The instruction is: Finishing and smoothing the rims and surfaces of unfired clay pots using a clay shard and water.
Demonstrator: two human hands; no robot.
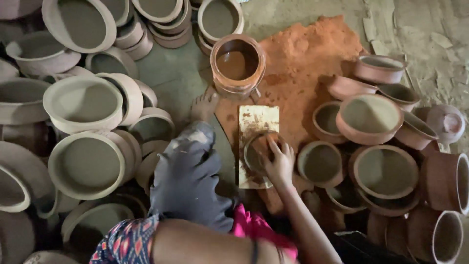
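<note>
A small clay pot [255, 152], smeared with red-orange slip, rests on a pale stained board [258, 120] on the floor. My right hand [279, 164] lies over the pot's right rim, fingers curled onto it. My left forearm crosses the bottom of the view and its hand is hidden. Just beyond the board stands a round container of brown-red liquid [237, 63]. A dark grey cloth [188, 181] covers my bent knee left of the pot, and my bare foot [205, 105] shows beyond it.
Several pale grey unpainted clay pots [85, 102] are piled at the left and along the top. Several red-coated pots [370, 117] crowd the right. An orange-stained cloth [308, 54] lies under the container. Bare dirt floor [430, 44] shows at top right.
</note>
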